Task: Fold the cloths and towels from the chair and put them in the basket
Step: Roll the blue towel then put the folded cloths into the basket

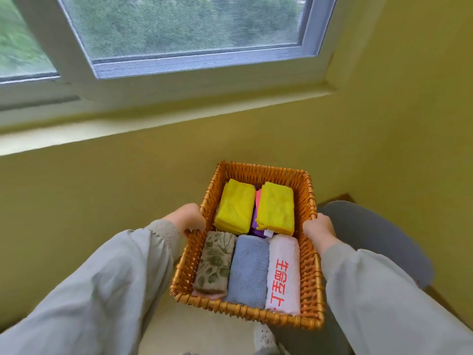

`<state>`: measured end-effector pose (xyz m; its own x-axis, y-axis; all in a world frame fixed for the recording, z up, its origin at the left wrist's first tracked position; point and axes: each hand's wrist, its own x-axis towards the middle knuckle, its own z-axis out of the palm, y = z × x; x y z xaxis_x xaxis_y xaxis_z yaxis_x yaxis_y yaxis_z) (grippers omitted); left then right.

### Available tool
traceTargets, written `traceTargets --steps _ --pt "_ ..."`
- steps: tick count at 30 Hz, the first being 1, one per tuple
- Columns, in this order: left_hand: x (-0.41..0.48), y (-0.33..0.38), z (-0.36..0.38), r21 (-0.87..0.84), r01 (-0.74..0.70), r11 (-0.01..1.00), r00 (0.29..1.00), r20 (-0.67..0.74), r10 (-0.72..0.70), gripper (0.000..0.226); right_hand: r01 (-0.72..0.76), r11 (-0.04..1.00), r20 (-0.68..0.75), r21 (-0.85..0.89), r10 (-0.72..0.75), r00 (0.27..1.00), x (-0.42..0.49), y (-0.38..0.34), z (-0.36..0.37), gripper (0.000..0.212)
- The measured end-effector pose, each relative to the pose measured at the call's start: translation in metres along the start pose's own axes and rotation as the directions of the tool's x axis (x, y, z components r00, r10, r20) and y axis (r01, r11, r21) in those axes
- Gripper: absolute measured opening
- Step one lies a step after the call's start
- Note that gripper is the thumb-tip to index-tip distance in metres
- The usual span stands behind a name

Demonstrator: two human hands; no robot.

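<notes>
1. The left hand [188, 219] grips the left rim of the wicker basket [245, 313], and the right hand [318, 228] grips its right rim.
2. In its far half, the left yellow cloth [234, 206] and the right yellow cloth [276, 208] lie folded side by side.
3. Its near half holds, left to right, a floral towel [216, 262], a blue towel [248, 270] and a pink towel [282, 272].
4. A grey chair [371, 234] stands just right of the basket.

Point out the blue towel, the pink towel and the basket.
blue towel [248, 271], head view, middle of its top face.
pink towel [283, 275], head view, middle of its top, by the red lettering.
basket [243, 310], head view, near rim of the wicker.
</notes>
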<state>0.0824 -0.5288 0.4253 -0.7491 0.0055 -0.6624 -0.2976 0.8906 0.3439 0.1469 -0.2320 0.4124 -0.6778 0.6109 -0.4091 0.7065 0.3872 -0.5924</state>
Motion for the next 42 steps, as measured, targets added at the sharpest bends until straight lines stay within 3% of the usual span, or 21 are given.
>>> traceTargets --steps 8,16,23,32,42 --pt "-0.04 -0.052 0.032 -0.225 0.203 0.953 0.958 -0.154 -0.241 0.023 0.298 0.945 0.225 -0.135 -0.263 0.938 0.021 -0.059 0.033 0.015" --pt "-0.114 -0.176 0.036 -0.5 0.372 0.782 0.846 -0.164 -0.507 0.012 0.586 0.791 0.504 -0.176 -0.439 0.744 -0.062 -0.124 0.134 0.015" --pt "-0.167 -0.303 0.013 -0.605 0.446 0.659 0.761 -0.13 -0.635 0.017 0.67 0.732 0.617 -0.124 -0.471 0.63 -0.177 -0.163 0.221 0.014" --pt "-0.238 -0.432 -0.007 -0.659 0.504 0.559 0.606 -0.191 -0.772 0.013 0.766 0.639 0.708 -0.07 -0.509 0.489 -0.311 -0.204 0.323 0.013" --pt "-0.296 -0.574 -0.022 -0.739 0.541 0.403 0.48 -0.122 -0.869 0.024 0.84 0.543 0.808 0.003 -0.496 0.318 -0.443 -0.237 0.449 0.018"
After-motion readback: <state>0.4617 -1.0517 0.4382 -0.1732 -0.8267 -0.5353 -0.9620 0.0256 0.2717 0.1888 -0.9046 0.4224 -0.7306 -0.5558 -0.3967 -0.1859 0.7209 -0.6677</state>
